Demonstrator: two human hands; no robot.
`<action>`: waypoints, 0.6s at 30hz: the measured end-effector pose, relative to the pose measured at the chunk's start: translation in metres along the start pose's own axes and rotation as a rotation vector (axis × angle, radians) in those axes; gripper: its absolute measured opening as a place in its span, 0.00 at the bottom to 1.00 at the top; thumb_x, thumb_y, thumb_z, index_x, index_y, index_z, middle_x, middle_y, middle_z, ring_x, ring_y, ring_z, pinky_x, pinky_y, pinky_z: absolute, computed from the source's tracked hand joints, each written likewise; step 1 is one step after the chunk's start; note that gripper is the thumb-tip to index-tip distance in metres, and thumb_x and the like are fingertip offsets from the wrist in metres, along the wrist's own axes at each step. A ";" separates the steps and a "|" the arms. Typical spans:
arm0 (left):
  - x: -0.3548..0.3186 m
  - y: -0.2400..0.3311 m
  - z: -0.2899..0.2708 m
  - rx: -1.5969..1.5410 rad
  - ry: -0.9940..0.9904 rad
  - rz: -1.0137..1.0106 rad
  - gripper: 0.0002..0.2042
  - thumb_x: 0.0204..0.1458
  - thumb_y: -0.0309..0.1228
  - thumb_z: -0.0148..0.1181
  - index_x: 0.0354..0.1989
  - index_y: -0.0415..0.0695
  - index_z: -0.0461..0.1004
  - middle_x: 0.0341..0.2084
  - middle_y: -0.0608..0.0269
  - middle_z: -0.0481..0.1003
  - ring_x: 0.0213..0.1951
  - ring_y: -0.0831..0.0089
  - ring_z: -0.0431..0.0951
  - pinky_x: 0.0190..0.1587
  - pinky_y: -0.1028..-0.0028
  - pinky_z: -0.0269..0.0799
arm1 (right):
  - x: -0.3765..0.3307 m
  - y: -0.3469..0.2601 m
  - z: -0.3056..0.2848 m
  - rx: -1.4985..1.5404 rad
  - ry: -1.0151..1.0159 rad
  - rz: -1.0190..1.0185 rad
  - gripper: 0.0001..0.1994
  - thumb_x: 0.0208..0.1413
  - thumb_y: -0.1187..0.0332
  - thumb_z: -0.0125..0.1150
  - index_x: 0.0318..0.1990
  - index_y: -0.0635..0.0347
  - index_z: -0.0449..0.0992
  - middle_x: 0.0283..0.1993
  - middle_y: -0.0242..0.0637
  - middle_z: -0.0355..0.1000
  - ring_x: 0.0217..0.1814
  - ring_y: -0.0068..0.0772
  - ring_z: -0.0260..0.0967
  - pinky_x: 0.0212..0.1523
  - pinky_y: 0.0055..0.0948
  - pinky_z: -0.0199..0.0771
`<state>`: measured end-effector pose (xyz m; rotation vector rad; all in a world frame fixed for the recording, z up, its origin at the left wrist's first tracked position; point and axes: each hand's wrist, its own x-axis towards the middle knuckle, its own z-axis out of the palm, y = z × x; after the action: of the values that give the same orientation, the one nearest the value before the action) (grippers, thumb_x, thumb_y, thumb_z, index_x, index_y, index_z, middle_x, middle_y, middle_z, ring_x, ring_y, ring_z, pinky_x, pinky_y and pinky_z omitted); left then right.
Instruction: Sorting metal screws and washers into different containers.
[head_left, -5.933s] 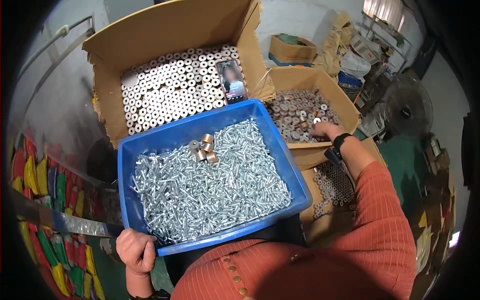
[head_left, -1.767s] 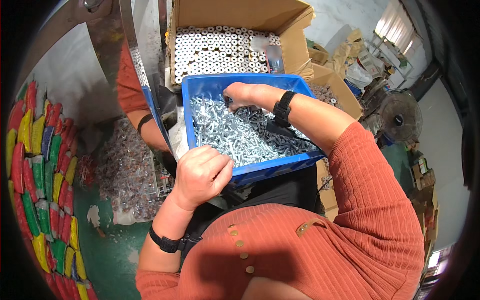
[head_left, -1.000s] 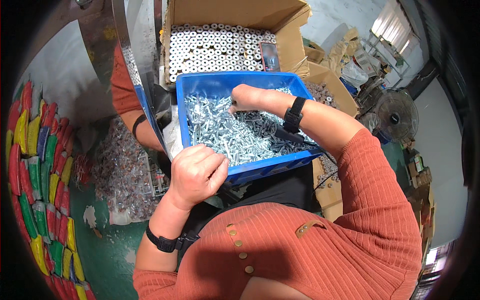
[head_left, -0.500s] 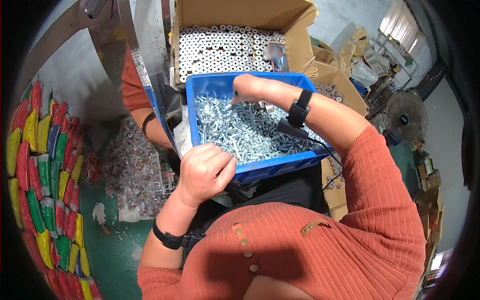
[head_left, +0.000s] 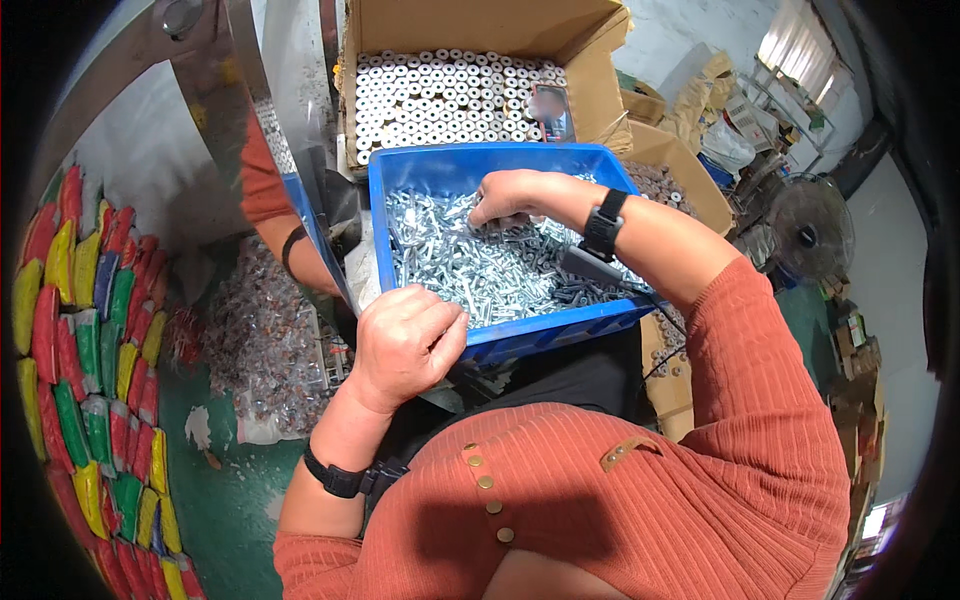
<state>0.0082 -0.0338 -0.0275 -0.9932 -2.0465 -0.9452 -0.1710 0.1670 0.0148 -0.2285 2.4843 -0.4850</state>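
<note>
A blue plastic bin (head_left: 520, 335) heaped with silver screws (head_left: 470, 265) rests on my lap. My right hand (head_left: 510, 195), with a black watch on the wrist, reaches into the bin's far middle. Its fingers curl down and pinch into the screws, and the fingertips are partly buried. My left hand (head_left: 405, 345) is a closed fist just outside the bin's near left corner, above my lap. Whatever it may hold is hidden. A black band circles that wrist.
An open cardboard box of white cylinders (head_left: 450, 95) stands behind the bin. A second carton of brown parts (head_left: 680, 180) sits to the right. Another person's arm (head_left: 290, 240) in an orange sleeve works left of a slanted metal plate (head_left: 300, 150). Coloured packets (head_left: 90, 330) line the left.
About six seconds ago my right hand was at the brown-parts carton and my left held the bin's corner. Since then my right hand has entered the screws and shifted rightward; my left stays fisted.
</note>
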 end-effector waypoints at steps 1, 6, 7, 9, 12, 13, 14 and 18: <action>0.000 0.000 0.000 0.002 0.001 -0.006 0.03 0.42 0.22 0.64 0.21 0.40 0.76 0.17 0.58 0.73 0.20 0.60 0.72 0.25 0.66 0.68 | -0.006 -0.002 -0.003 0.044 0.004 -0.003 0.13 0.51 0.61 0.66 0.23 0.60 0.75 0.19 0.31 0.68 0.17 0.24 0.59 0.18 0.27 0.61; -0.003 0.001 0.001 0.023 -0.015 -0.010 0.04 0.42 0.22 0.65 0.21 0.41 0.76 0.17 0.59 0.72 0.20 0.61 0.73 0.25 0.66 0.68 | -0.016 -0.048 -0.026 0.364 -0.248 -0.221 0.14 0.59 0.57 0.59 0.25 0.53 0.74 0.17 0.22 0.65 0.11 0.13 0.53 0.12 0.21 0.51; -0.001 0.000 0.000 0.015 0.000 -0.013 0.04 0.42 0.23 0.65 0.21 0.42 0.75 0.17 0.61 0.72 0.20 0.62 0.73 0.25 0.66 0.69 | -0.019 -0.072 -0.028 0.357 -0.251 -0.248 0.14 0.60 0.56 0.58 0.25 0.53 0.73 0.17 0.21 0.64 0.11 0.12 0.52 0.11 0.21 0.50; -0.002 0.002 0.001 0.049 -0.047 0.005 0.04 0.42 0.23 0.65 0.21 0.42 0.75 0.17 0.60 0.72 0.21 0.62 0.73 0.26 0.66 0.69 | 0.010 -0.095 -0.020 0.470 -0.172 -0.399 0.15 0.62 0.57 0.53 0.26 0.55 0.72 0.16 0.21 0.64 0.13 0.13 0.53 0.15 0.21 0.52; 0.003 0.005 0.004 0.034 -0.049 0.004 0.04 0.43 0.23 0.65 0.22 0.41 0.76 0.17 0.60 0.71 0.21 0.62 0.72 0.25 0.66 0.68 | 0.063 -0.121 -0.020 0.607 -0.110 -0.624 0.13 0.63 0.62 0.57 0.32 0.64 0.72 0.31 0.40 0.72 0.27 0.28 0.70 0.28 0.30 0.73; 0.010 0.008 0.007 0.022 -0.072 0.035 0.04 0.43 0.23 0.65 0.22 0.41 0.76 0.17 0.60 0.71 0.21 0.62 0.72 0.25 0.66 0.68 | 0.076 -0.112 -0.031 0.531 -0.046 -0.681 0.12 0.63 0.64 0.58 0.37 0.68 0.73 0.37 0.45 0.74 0.33 0.32 0.75 0.33 0.32 0.79; 0.007 0.007 0.005 0.045 -0.091 0.018 0.03 0.43 0.23 0.65 0.22 0.41 0.76 0.17 0.60 0.71 0.21 0.62 0.72 0.25 0.66 0.68 | 0.078 -0.113 -0.028 0.540 -0.052 -0.688 0.12 0.63 0.64 0.58 0.37 0.68 0.73 0.37 0.45 0.74 0.33 0.32 0.75 0.33 0.32 0.79; 0.001 0.004 0.001 0.053 -0.121 -0.018 0.02 0.43 0.21 0.63 0.23 0.39 0.77 0.18 0.58 0.74 0.20 0.62 0.72 0.26 0.67 0.67 | 0.021 -0.060 -0.028 0.879 0.015 -0.671 0.18 0.62 0.69 0.56 0.54 0.75 0.68 0.45 0.52 0.75 0.44 0.38 0.78 0.49 0.31 0.80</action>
<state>0.0111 -0.0309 -0.0252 -1.0273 -2.1728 -0.8542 -0.2014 0.1146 0.0489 -0.6789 1.9143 -1.7671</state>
